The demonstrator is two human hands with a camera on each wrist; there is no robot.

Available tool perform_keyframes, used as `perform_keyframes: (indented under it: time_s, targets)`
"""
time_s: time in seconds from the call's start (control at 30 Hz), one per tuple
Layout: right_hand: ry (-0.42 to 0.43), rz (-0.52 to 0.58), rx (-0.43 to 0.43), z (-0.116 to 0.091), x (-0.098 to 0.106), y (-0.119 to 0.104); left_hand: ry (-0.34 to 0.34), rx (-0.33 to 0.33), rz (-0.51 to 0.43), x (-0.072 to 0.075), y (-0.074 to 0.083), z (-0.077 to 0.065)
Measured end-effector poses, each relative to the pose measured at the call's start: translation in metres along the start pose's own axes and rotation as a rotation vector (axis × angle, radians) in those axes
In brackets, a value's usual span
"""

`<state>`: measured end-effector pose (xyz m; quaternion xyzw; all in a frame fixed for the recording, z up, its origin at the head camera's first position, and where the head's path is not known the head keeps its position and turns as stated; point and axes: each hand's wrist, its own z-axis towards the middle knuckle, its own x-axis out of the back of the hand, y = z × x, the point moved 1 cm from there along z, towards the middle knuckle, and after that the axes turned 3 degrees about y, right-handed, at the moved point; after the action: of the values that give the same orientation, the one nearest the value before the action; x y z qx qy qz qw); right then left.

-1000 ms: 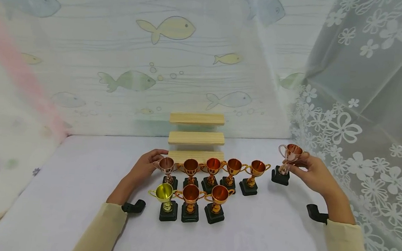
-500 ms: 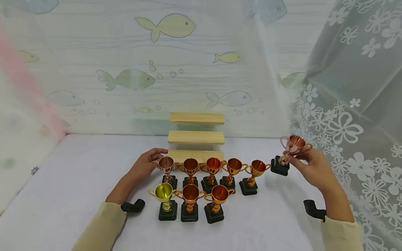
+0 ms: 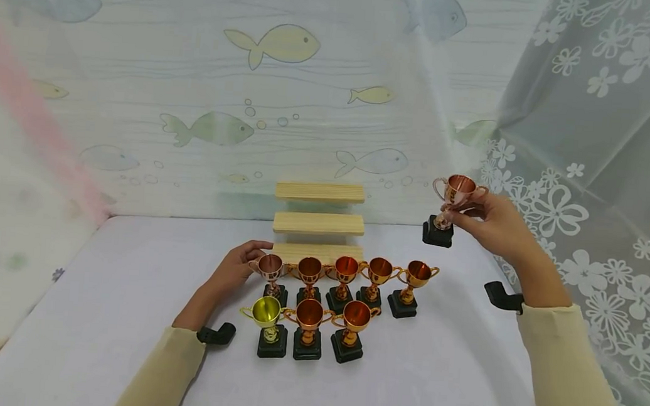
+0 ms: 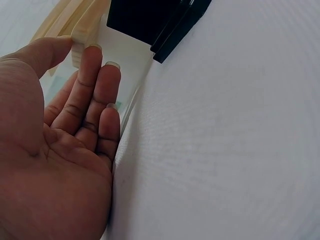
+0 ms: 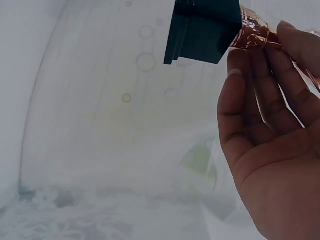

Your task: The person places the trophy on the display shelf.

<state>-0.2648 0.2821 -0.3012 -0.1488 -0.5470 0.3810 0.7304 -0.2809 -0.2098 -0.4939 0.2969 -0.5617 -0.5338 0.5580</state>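
Note:
My right hand (image 3: 501, 228) pinches a rose-gold trophy cup (image 3: 459, 191) by its stem, between thumb and fingers. The trophy is upright in the air to the right of the wooden rack, and its black base (image 5: 207, 37) shows in the right wrist view. My left hand (image 3: 234, 269) is at the left end of the three-tier wooden rack (image 3: 318, 224). In the left wrist view, thumb and fingertips pinch the end of a wooden board (image 4: 86, 27). Another rose-gold trophy (image 3: 270, 268) stands close beside this hand.
In front of the rack stand several orange-gold trophies (image 3: 379, 271) in two rows, their handles close together. A yellow-gold trophy (image 3: 266, 313) stands at the left of the front row. Behind is a fish-print curtain (image 3: 209, 81); a sheer flowered curtain (image 3: 602, 203) hangs at the right.
My right hand has raised the rose-gold trophy higher off the table and brought it somewhat left, towards the rack. The left hand stays at the rack, and the standing trophies have not moved.

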Motion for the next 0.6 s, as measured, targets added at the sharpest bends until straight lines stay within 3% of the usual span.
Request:
perform_keyframes:
  time_s: [0.3,0.6]
  targets:
    - [-0.100,0.002,-0.011,0.038,-0.003,-0.029,-0.020,-0.025,-0.001,0.000,0.004,0.001]
    - [-0.134,0.092,0.022,0.060,-0.013,-0.054,-0.038,0.034,-0.007,0.001,0.036,-0.008]
